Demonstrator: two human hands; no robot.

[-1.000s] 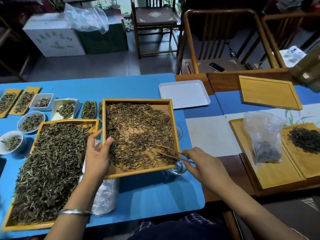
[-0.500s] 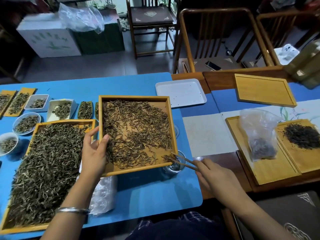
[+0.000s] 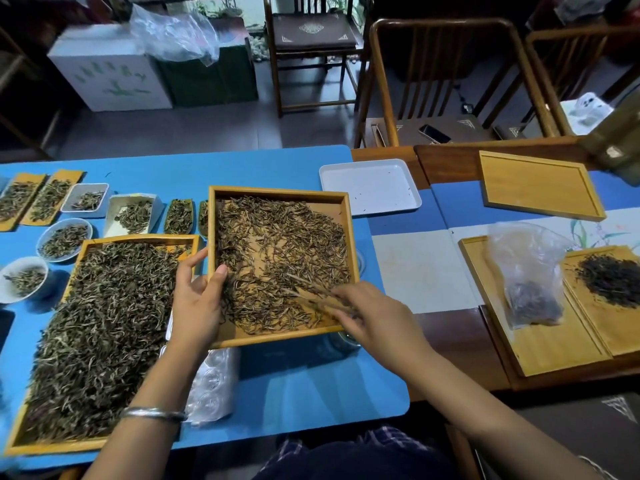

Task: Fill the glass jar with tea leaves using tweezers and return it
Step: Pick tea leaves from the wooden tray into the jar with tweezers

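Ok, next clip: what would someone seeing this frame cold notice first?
Probably the square wooden tray of brown tea leaves at centre, gripped on its near-left edge by the left hand while the right hand works tweezers into the leaves. Next, the larger tray heaped with greener leaves at left, then the white tray behind.

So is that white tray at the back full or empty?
Almost empty. The white tray shows a bare white floor with only a few dark specks scattered on it.

Bare forearms; a silver bangle (image 3: pixel 152 413) circles the left wrist.
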